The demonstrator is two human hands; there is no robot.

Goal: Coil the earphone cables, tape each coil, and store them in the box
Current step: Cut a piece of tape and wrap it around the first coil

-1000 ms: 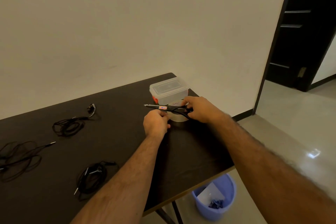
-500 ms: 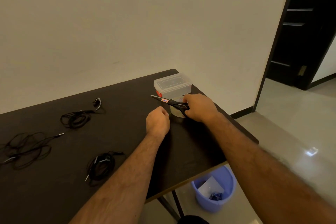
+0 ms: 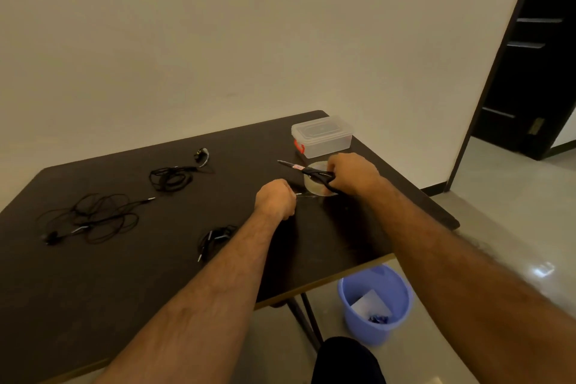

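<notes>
The left hand point(image 3: 276, 198) is pinching a clear tape strip point(image 3: 307, 195) drawn from the tape roll point(image 3: 316, 182). The right hand point(image 3: 353, 174) is gripping scissors point(image 3: 307, 170) above the roll. Keep the strip taut while cutting. The lidded box point(image 3: 322, 135) is sitting just behind the roll; three earphone cables point(image 3: 170, 176) are lying left of it.

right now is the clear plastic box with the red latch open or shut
Shut: the clear plastic box has its lid seated flat on top.

On the table point(image 3: 124, 290): box point(image 3: 322, 135) at the far right corner; tape roll point(image 3: 313, 185) just before it, scissors point(image 3: 307, 170) across the roll. Left of these, three earphone cables: one far point(image 3: 171, 176), one at the left point(image 3: 93, 218), one near point(image 3: 215, 238). Bucket point(image 3: 374, 302) on the floor under the table's right end.
</notes>
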